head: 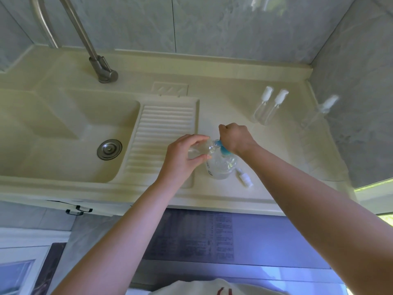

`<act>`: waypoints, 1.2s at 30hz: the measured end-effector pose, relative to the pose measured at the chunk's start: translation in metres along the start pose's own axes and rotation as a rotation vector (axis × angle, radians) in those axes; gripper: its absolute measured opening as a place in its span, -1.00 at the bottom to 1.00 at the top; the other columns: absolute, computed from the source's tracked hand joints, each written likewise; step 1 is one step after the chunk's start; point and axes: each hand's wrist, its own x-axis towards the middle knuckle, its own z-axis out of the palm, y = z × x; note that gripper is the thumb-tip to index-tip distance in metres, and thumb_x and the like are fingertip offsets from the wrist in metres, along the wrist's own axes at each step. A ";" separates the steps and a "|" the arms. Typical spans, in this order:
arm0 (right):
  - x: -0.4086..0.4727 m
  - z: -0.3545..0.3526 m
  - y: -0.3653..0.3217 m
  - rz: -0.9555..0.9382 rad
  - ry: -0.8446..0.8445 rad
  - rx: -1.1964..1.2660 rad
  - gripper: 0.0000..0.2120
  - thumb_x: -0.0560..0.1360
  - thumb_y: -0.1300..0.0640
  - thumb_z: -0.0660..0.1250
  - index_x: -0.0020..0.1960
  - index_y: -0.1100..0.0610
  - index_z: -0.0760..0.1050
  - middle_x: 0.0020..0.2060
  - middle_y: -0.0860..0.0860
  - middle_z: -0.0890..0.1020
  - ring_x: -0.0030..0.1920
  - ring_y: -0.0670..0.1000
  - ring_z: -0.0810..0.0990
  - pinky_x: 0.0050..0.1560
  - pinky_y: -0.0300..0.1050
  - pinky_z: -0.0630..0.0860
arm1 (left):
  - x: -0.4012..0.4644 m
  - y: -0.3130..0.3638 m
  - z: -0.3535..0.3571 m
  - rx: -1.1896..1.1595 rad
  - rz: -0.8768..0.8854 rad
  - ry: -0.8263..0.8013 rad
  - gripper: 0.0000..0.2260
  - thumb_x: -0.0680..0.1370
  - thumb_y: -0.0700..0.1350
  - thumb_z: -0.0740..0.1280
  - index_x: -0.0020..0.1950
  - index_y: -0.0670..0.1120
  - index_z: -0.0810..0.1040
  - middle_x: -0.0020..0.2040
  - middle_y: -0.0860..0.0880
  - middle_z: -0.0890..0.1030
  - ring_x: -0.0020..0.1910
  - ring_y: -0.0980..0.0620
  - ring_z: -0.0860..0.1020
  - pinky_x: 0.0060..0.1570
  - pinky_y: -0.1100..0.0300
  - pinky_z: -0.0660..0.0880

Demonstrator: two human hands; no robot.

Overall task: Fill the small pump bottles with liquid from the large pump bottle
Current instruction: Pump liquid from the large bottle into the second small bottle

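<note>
small bottle [196,150], seemingly at pump nozzle [219,143]

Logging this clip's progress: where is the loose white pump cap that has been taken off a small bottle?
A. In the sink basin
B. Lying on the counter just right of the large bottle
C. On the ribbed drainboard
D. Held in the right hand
B: the pump cap lies on its side on the counter, right of the large bottle, while the left hand tilts a small bottle at its blue nozzle.
</note>
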 end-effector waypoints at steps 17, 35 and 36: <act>-0.001 -0.002 0.001 -0.084 -0.076 -0.176 -0.65 0.57 0.28 0.21 -0.28 0.15 0.10 -0.29 0.08 0.31 -0.23 0.14 0.36 -0.35 -0.14 0.23 | 0.005 0.006 -0.006 0.043 -0.007 -0.046 -0.59 0.35 -0.16 0.59 0.18 -0.02 0.64 0.08 0.09 0.65 0.06 0.16 0.59 0.15 0.43 0.41; 0.001 -0.003 0.001 -0.046 -0.051 -0.077 -0.76 0.63 0.23 0.13 -0.21 0.22 0.24 -0.10 0.18 0.48 -0.10 0.19 0.40 -0.08 -0.03 0.41 | 0.007 0.005 -0.006 0.035 -0.002 -0.052 -0.57 0.34 -0.16 0.60 0.18 -0.01 0.64 0.08 0.11 0.64 0.06 0.19 0.58 0.16 0.41 0.42; 0.001 -0.005 0.000 -0.035 -0.074 -0.059 -0.86 0.61 0.23 0.18 -0.09 0.28 0.32 0.02 0.23 0.50 -0.10 0.20 0.41 -0.09 -0.03 0.43 | 0.007 0.005 -0.006 0.030 -0.003 -0.049 -0.57 0.34 -0.16 0.60 0.18 0.00 0.64 0.09 0.11 0.64 0.07 0.20 0.58 0.16 0.40 0.43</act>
